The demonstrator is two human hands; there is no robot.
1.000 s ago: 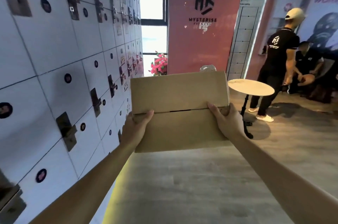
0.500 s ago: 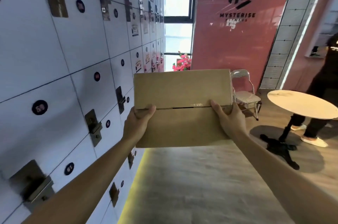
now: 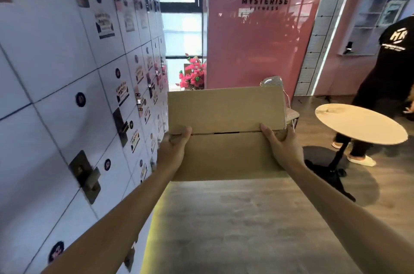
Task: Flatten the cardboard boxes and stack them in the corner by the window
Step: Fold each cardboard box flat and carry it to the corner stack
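A flattened brown cardboard box (image 3: 226,132) is held out in front of me at chest height, its flap seam running across the middle. My left hand (image 3: 173,148) grips its left edge at the seam, thumb on top. My right hand (image 3: 280,146) grips the right edge the same way. The window (image 3: 181,25) is straight ahead at the end of the passage, beyond the box.
A wall of white lockers (image 3: 67,94) runs along my left. A pink wall (image 3: 262,34) stands ahead on the right, with pink flowers (image 3: 192,74) by the window. A metal chair (image 3: 289,112), a round table (image 3: 360,123) and a person in black (image 3: 389,81) are to the right.
I have walked forward along the lockers toward the window, and the view has swung slightly. The pink wall, chair and table are nearer. Both hands keep their grip on the box.
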